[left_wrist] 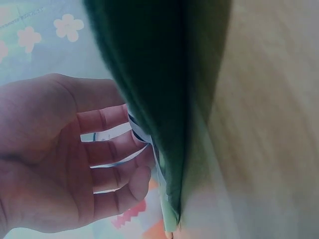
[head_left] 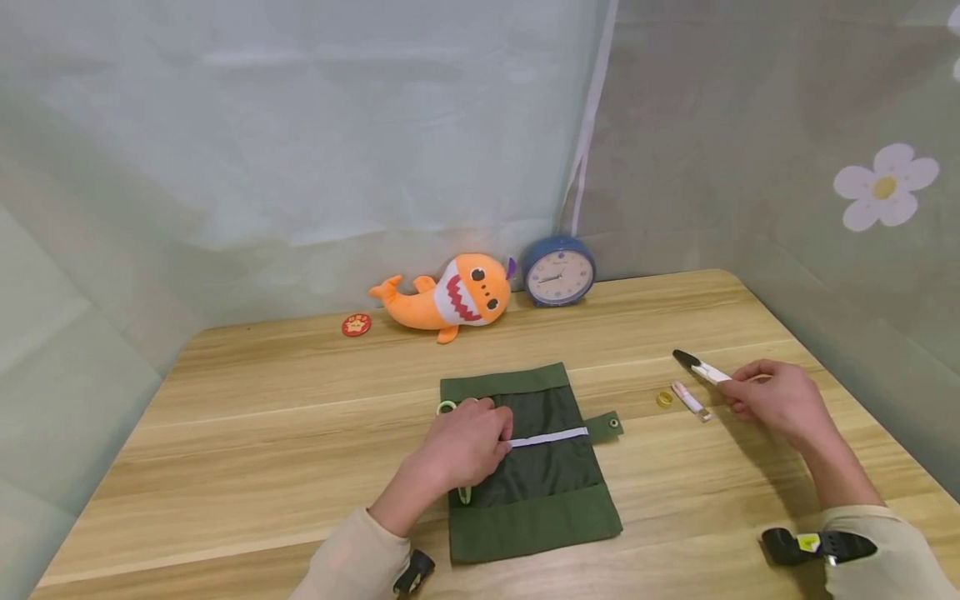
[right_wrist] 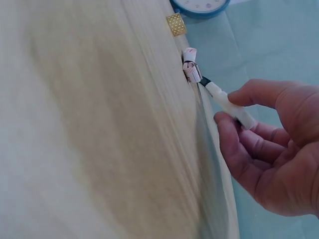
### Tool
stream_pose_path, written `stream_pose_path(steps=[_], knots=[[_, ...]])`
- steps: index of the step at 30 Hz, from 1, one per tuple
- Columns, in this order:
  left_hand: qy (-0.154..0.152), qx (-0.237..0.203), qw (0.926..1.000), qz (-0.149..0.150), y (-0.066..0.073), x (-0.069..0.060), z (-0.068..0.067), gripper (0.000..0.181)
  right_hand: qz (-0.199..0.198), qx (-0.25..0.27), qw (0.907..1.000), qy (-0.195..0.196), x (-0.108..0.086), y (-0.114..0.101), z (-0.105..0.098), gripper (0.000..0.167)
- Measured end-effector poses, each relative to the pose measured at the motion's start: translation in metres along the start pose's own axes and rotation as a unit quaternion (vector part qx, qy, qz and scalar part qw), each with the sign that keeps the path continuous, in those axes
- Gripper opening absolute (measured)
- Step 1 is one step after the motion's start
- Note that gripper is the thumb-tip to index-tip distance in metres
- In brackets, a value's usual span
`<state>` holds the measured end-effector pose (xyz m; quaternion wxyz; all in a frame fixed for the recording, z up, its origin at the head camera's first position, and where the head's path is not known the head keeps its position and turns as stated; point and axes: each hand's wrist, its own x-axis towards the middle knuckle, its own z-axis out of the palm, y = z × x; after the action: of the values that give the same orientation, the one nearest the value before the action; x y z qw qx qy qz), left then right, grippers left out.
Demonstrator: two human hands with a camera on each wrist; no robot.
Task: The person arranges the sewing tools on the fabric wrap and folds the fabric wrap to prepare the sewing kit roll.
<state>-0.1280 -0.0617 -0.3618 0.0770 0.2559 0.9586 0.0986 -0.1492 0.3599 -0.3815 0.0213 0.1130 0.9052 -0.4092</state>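
Note:
A dark green fabric roll-up pouch (head_left: 536, 521) lies unrolled, a white elastic band (head_left: 551, 437) across its middle. My left hand (head_left: 468, 442) is over its left part, pinching the elastic band (left_wrist: 140, 132) near the fingertips. Partly hidden beneath that hand is a pale green-handled tool (head_left: 447, 407), with another end showing below the palm. To the right, my right hand (head_left: 783, 400) holds a slim white tool with a black tip (head_left: 708, 372) between thumb and fingers, just above the table. In the right wrist view, the white handle (right_wrist: 227, 102) sits between thumb and index finger.
Beside the right hand lie a gold ring-shaped piece (head_left: 664, 399) and a small white-and-pink strip (head_left: 690, 402). An orange plush shark (head_left: 450, 296), a blue clock (head_left: 559, 272) and a red round badge (head_left: 356, 325) line the back. The pouch's snap tab (head_left: 604, 427) points right.

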Motion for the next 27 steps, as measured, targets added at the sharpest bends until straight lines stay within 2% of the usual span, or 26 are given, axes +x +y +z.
stream_pose_path(steps=[6,10,13,19,22,27], knots=[[-0.003,-0.002,1.0,-0.006,0.001,0.0,0.0,0.017,0.016,0.068,0.9975,0.007,0.004,0.004,0.0,0.05],[-0.002,-0.003,1.0,-0.006,0.001,0.0,0.0,0.017,0.018,0.111,0.9936,0.006,0.005,0.004,-0.001,0.051],[-0.001,-0.005,1.0,-0.006,0.001,0.0,0.001,0.018,0.011,0.15,0.9886,0.001,0.006,0.004,-0.001,0.046],[0.0,-0.005,0.9999,-0.009,0.001,0.0,0.001,0.018,-0.019,0.232,0.9725,-0.003,0.008,0.004,0.001,0.006],[0.0,-0.005,0.9999,-0.011,0.001,0.0,0.001,0.018,-0.036,0.269,0.9625,-0.005,0.008,0.001,0.003,0.014],[0.001,-0.006,0.9999,-0.01,0.002,0.0,0.0,0.017,-0.057,0.307,0.9498,-0.003,0.006,-0.009,0.005,0.014]])
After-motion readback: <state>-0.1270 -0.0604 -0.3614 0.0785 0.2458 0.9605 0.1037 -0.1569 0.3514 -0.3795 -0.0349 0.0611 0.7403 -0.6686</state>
